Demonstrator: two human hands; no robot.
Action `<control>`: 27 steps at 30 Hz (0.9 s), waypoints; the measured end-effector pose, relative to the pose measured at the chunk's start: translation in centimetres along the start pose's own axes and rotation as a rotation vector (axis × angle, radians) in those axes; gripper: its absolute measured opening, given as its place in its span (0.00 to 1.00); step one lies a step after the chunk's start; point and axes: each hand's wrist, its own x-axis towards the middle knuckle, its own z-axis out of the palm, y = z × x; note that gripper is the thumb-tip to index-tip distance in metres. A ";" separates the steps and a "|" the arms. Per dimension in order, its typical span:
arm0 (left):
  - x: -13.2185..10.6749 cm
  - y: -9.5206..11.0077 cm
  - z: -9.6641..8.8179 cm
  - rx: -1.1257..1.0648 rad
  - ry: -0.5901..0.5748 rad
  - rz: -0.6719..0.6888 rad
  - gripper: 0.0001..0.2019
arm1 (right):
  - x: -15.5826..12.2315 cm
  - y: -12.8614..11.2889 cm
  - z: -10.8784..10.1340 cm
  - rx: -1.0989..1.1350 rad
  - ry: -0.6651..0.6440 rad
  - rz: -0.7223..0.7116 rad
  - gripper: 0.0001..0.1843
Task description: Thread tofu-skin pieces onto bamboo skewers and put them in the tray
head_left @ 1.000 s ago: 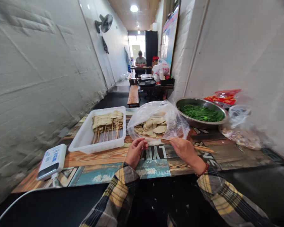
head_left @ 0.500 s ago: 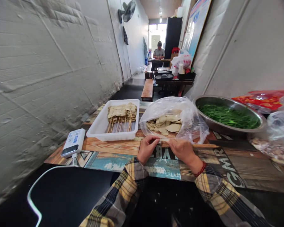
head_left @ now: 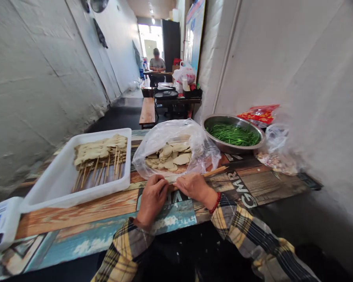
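Note:
My right hand (head_left: pixel 193 186) is closed round a bundle of bamboo skewers (head_left: pixel 217 171) that sticks out to the right over the table. My left hand (head_left: pixel 153 196) meets it at the skewers' left end, fingers curled and pinched there. Just beyond both hands lies a clear plastic bag (head_left: pixel 176 150) of pale round slices. To its left a white tray (head_left: pixel 61 178) holds several skewered pieces with their sticks pointing toward me.
A steel bowl (head_left: pixel 232 133) of green stalks stands at the back right, with a red packet (head_left: pixel 259 114) and another clear bag (head_left: pixel 278 154) beside the wall. A white device (head_left: pixel 0 223) lies at the far left. A person sits at a distant table (head_left: pixel 156 62).
My left hand has come over to the skewers and closed on their end. The view has swung left and nearer the table, and the skewers now tilt up to the right.

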 end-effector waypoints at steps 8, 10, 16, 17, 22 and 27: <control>-0.1 -0.5 -0.6 -0.048 0.190 -0.148 0.09 | -0.4 1.6 0.3 0.038 0.150 0.006 0.19; -0.2 -1.0 -0.7 -0.069 0.269 -0.232 0.09 | -0.7 2.5 0.2 0.021 0.188 0.022 0.20; -0.6 -1.9 -0.8 -0.348 0.470 -0.613 0.08 | -3.8 6.8 -0.7 -0.126 0.205 0.079 0.26; -0.7 -1.9 -0.8 -0.429 0.508 -0.667 0.08 | -4.6 7.7 -0.8 -0.159 0.207 0.115 0.26; -0.7 -1.8 -0.5 -0.764 0.600 -0.718 0.09 | -8.1 11.5 -1.5 -0.228 0.206 0.248 0.23; -0.7 -1.7 -0.2 -0.915 0.534 -0.704 0.13 | -6.9 9.9 -2.2 0.020 0.270 0.179 0.18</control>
